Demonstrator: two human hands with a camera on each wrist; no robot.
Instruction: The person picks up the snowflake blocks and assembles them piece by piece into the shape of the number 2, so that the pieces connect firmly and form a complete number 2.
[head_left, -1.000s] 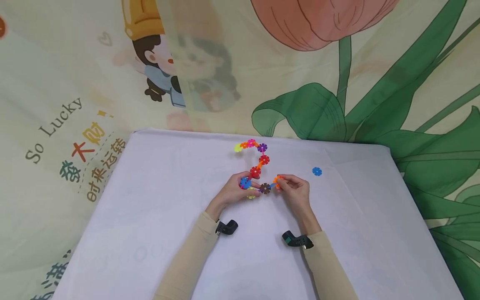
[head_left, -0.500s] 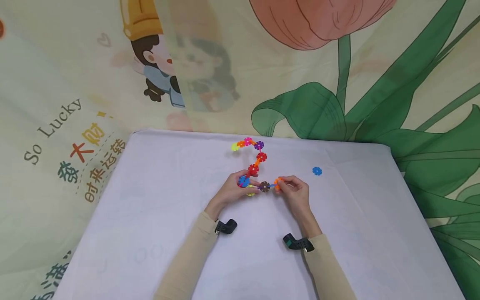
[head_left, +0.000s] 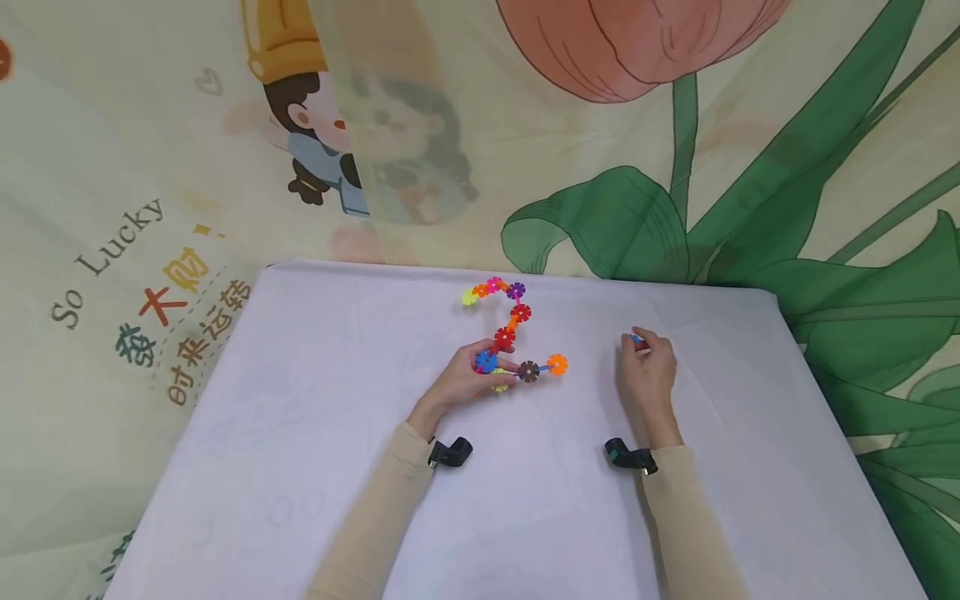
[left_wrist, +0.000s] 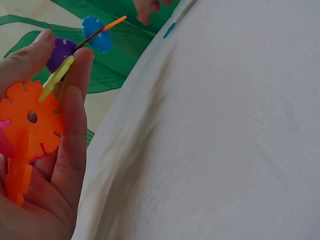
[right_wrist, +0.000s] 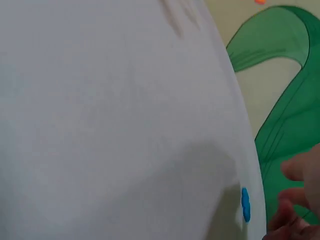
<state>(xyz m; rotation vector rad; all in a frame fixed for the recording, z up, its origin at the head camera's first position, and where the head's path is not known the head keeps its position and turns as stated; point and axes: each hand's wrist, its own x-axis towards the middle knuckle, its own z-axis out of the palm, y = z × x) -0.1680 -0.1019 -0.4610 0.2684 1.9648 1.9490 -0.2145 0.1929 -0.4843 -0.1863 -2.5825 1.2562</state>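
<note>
While chain [head_left: 508, 329] in left hand [head_left: 461, 379], loose disc [head_left: 635, 338] at right hand [head_left: 648, 371].

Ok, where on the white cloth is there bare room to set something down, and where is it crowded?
The white cloth is bare along its left side and between the sleeves at the near edge; the right side past the right hand is bare too. It is crowded at the far middle: snowflake-piece chain, left hand, loose blue piece.
</note>
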